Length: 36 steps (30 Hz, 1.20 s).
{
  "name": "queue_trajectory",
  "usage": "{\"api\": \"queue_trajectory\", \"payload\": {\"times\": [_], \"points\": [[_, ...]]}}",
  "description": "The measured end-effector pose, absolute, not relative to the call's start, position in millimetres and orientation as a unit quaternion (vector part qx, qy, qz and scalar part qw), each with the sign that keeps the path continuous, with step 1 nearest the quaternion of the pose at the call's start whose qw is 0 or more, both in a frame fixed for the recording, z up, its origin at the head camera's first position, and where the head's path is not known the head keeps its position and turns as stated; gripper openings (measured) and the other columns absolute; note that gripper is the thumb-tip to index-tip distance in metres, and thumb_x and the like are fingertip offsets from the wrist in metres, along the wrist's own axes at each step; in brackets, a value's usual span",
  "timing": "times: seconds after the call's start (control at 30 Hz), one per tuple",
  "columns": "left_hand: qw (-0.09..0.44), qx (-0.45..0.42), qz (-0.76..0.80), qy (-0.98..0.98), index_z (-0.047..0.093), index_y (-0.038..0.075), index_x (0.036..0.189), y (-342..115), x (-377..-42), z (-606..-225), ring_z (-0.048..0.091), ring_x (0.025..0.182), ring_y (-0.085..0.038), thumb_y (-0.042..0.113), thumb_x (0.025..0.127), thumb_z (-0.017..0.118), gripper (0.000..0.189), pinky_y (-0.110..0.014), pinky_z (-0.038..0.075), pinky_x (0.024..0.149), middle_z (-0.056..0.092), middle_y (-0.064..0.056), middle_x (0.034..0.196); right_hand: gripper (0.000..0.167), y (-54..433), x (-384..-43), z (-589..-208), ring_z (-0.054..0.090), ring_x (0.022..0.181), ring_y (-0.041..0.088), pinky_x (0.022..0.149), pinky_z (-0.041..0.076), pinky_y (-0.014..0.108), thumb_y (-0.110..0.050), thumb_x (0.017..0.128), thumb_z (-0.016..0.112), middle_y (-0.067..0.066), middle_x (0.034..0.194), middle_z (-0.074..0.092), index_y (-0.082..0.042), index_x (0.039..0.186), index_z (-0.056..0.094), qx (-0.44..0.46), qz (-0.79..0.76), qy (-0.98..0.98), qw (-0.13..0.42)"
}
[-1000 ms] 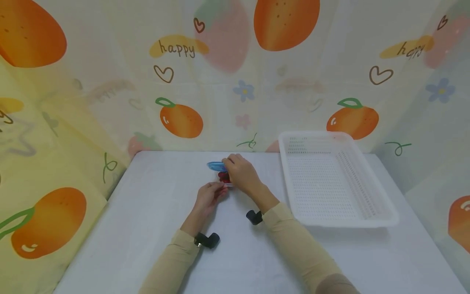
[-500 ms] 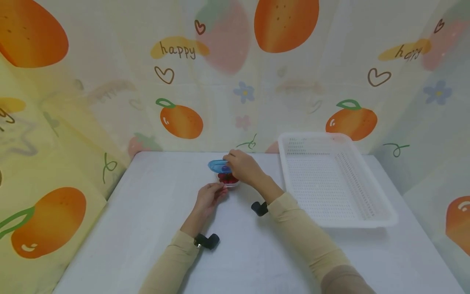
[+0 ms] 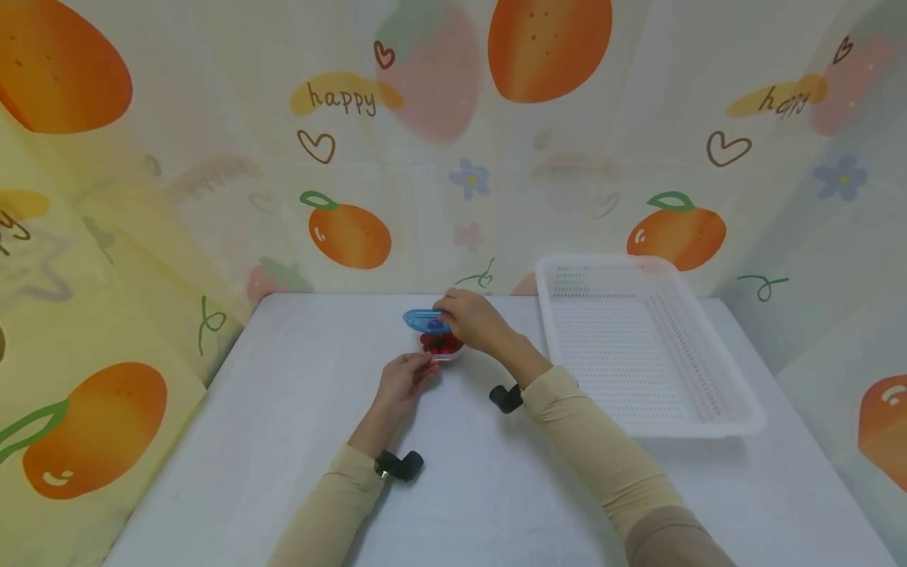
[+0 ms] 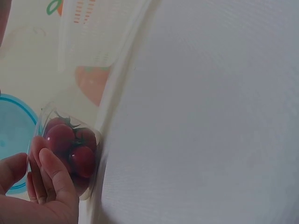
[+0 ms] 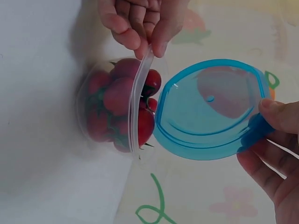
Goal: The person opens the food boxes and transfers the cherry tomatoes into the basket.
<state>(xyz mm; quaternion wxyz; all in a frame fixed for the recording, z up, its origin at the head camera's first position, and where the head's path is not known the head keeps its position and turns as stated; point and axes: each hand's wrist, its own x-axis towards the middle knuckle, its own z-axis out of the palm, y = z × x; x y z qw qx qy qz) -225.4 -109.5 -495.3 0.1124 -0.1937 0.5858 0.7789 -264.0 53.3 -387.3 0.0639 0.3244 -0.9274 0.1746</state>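
A small clear plastic container [image 5: 84, 107] full of red cherry tomatoes [image 5: 119, 95] stands on the white table. Its rim is pinched between the thumb and fingers of my left hand [image 3: 404, 384], at the container's near left side. My right hand [image 3: 476, 321] grips the edge of a translucent blue lid [image 3: 423, 320]. In the right wrist view the lid [image 5: 210, 109] is tilted up, off the container, with its lower edge close to the tomatoes. Whether that edge touches the container, I cannot tell. Green stems show on several tomatoes [image 4: 70, 144].
A large white perforated plastic basket [image 3: 737, 394] sits on the right of the table [image 3: 283, 441]. Fruit-printed cloth [image 3: 425, 197] hangs behind the table and along its sides. Each wrist carries a small black camera [image 3: 400, 465].
My right hand has shifted slightly right and up with the blue lid, uncovering more of the tomatoes to view. My left hand keeps its place on the container rim.
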Motion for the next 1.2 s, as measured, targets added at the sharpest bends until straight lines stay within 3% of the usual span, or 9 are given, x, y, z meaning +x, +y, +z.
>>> {"api": "queue_trajectory", "payload": {"times": [0.3, 0.63, 0.93, 1.2], "points": [[0.116, -0.195, 0.782, 0.58, 0.055, 0.001, 0.121, -110, -226, -497, 0.068, 0.09, -0.013, 0.02, 0.097, 0.06, 0.031, -0.021, 0.057, 0.082, 0.068, -0.005, 0.101, 0.022, 53, -267, -390, 0.063, 0.092, 0.02, 0.09, 0.055, 0.031, -0.01, 0.095, 0.061, 0.008, 0.103, 0.069, -0.006, 0.115, 0.07, 0.325, 0.195, -0.924, 0.046], [0.112, -0.197, 0.79, 0.57, 0.055, 0.001, 0.119, -110, -226, -497, 0.068, 0.088, -0.013, 0.018, 0.096, 0.062, 0.03, -0.021, 0.057, 0.082, 0.069, -0.005, 0.098, 0.022, 59, -273, -386, 0.066, 0.094, 0.023, 0.092, 0.055, 0.033, -0.006, 0.094, 0.06, 0.01, 0.102, 0.071, -0.004, 0.112, 0.072, 0.347, 0.215, -0.909, 0.078], [0.115, -0.217, 0.782, 0.572, 0.055, 0.004, 0.122, -106, -226, -494, 0.068, 0.097, -0.016, 0.022, 0.096, 0.062, 0.032, -0.024, 0.055, 0.09, 0.068, -0.007, 0.107, 0.023, 67, -280, -376, 0.065, 0.09, 0.023, 0.085, 0.057, 0.032, -0.009, 0.096, 0.059, 0.011, 0.106, 0.071, -0.004, 0.116, 0.071, 0.311, 0.258, -0.913, 0.062], [0.104, -0.235, 0.777, 0.575, 0.056, 0.005, 0.118, -105, -227, -493, 0.068, 0.094, -0.016, 0.021, 0.095, 0.062, 0.029, -0.023, 0.056, 0.086, 0.067, -0.007, 0.104, 0.023, 76, -289, -369, 0.063, 0.091, 0.026, 0.086, 0.056, 0.036, -0.009, 0.096, 0.058, 0.014, 0.106, 0.071, -0.003, 0.115, 0.071, 0.276, 0.3, -0.912, 0.051]]}}
